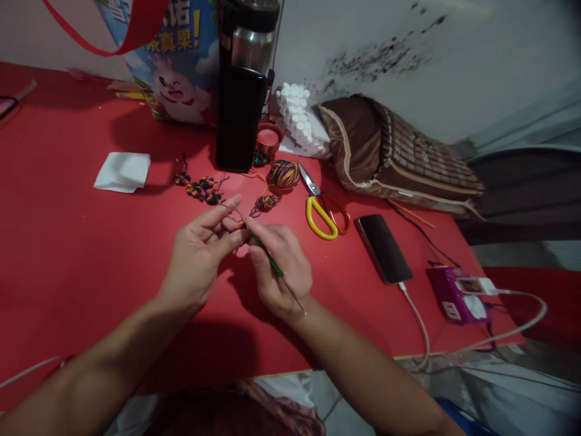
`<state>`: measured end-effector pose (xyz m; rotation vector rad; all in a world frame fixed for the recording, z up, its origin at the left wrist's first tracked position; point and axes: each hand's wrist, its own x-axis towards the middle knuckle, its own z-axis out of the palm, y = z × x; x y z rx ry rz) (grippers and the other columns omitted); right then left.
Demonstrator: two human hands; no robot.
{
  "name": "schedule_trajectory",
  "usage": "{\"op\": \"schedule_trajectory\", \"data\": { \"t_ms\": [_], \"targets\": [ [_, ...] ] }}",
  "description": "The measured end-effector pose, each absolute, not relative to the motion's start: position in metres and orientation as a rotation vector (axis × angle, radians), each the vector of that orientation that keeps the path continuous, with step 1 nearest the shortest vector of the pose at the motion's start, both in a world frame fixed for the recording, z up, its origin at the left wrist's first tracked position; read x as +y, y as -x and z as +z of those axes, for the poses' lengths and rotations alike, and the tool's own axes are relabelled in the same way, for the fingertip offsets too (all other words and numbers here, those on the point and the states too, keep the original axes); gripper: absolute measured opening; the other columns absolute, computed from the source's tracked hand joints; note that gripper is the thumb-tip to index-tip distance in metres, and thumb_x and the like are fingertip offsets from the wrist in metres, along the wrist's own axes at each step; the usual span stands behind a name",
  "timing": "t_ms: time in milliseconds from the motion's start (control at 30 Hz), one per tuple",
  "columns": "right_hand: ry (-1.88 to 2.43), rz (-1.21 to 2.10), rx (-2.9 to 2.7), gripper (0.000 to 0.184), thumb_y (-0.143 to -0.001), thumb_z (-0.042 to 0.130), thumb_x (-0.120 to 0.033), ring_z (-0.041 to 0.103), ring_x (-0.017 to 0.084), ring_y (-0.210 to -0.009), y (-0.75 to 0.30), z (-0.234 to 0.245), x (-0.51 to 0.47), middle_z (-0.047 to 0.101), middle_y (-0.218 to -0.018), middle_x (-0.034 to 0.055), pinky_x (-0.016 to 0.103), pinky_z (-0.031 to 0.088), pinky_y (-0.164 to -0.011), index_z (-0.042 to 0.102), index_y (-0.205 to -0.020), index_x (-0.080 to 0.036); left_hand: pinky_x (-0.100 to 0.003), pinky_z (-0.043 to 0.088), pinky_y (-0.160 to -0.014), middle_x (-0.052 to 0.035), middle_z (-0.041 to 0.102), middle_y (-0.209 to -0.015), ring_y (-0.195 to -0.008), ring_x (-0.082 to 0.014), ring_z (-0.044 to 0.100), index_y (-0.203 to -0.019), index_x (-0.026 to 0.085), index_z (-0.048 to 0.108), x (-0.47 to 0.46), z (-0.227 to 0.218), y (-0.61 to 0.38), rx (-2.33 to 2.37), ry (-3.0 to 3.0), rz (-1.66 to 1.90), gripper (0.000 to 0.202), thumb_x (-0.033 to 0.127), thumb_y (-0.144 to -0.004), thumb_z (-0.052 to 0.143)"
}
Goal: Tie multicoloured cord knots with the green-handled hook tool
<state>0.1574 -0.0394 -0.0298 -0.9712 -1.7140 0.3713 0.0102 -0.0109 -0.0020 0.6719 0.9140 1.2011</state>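
My right hand (285,266) is closed round a crochet hook (272,261) with a green grip; its thin metal end points back toward my wrist. My left hand (202,248) pinches a small piece of multicoloured yarn work (240,224), mostly hidden by the fingers, with a strand running over the raised index finger. The two hands meet at the hook's tip. Just beyond them lie several small dark knotted yarn pieces (200,188), a little yarn bundle (265,203) and a multicoloured yarn ball (284,174).
Scissors (321,218) with yellow and red handles lie right of the yarn ball. Farther right are a phone (384,248) on a white cable and a purple box (456,293). A dark phone (240,118) stands upright at the back; folded white paper (122,172) lies left on the red table (68,254).
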Motion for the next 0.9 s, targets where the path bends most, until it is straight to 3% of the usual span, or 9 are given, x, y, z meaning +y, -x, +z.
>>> {"op": "schedule_trajectory", "data": {
  "t_ms": [133, 367, 633, 800, 900],
  "targets": [
    [0.919, 0.480, -1.745, 0.041, -0.111, 0.057, -0.034, 0.074, 0.023, -0.097, -0.164, -0.029, -0.038, 0.080, -0.119, 0.0090, 0.041, 0.064, -0.087, 0.065, -0.151, -0.034, -0.017, 0.053, -0.063, 0.0024, 0.069, -0.074, -0.065, -0.0072, 0.063, -0.106, 0.019, 0.088, -0.003, 0.004, -0.001, 0.814, -0.576, 1.119, 0.050, 0.012, -0.058, 0.103],
    [0.979, 0.829, -1.525, 0.032, -0.109, 0.061, -0.042, 0.072, 0.020, -0.084, -0.174, -0.024, -0.032, 0.081, -0.105, 0.0079, 0.044, 0.064, -0.084, 0.079, -0.132, -0.032, -0.023, 0.057, -0.063, -0.0006, 0.076, -0.072, -0.059, -0.0106, 0.066, -0.113, 0.018, 0.087, 0.004, 0.008, 0.010, 0.824, -0.590, 0.999, 0.049, 0.007, -0.066, 0.097],
    [0.936, 0.843, -1.533, 0.029, -0.107, 0.065, -0.038, 0.071, 0.019, -0.078, -0.180, -0.017, -0.033, 0.081, -0.102, 0.0067, 0.042, 0.063, -0.083, 0.079, -0.132, -0.034, -0.021, 0.059, -0.066, -0.0058, 0.082, -0.080, -0.065, -0.0122, 0.072, -0.114, 0.020, 0.088, 0.004, 0.013, 0.016, 0.831, -0.644, 0.946, 0.048, 0.007, -0.068, 0.095],
    [0.960, 0.878, -1.492, 0.029, -0.106, 0.066, -0.042, 0.070, 0.018, -0.070, -0.181, -0.016, -0.035, 0.080, -0.096, 0.0066, 0.040, 0.065, -0.076, 0.082, -0.128, -0.032, -0.017, 0.058, -0.068, -0.0026, 0.077, -0.078, -0.072, -0.0127, 0.076, -0.115, 0.020, 0.088, 0.006, 0.014, 0.021, 0.856, -0.645, 0.931, 0.052, 0.008, -0.064, 0.097],
    [0.945, 0.867, -1.500, 0.028, -0.106, 0.066, -0.041, 0.070, 0.018, -0.072, -0.182, -0.015, -0.035, 0.081, -0.097, 0.0068, 0.041, 0.066, -0.077, 0.082, -0.127, -0.033, -0.014, 0.056, -0.064, 0.0011, 0.072, -0.074, -0.065, -0.0094, 0.073, -0.112, 0.021, 0.089, 0.008, 0.014, 0.023, 0.822, -0.654, 0.926, 0.052, 0.010, -0.062, 0.098]
  ]
}}
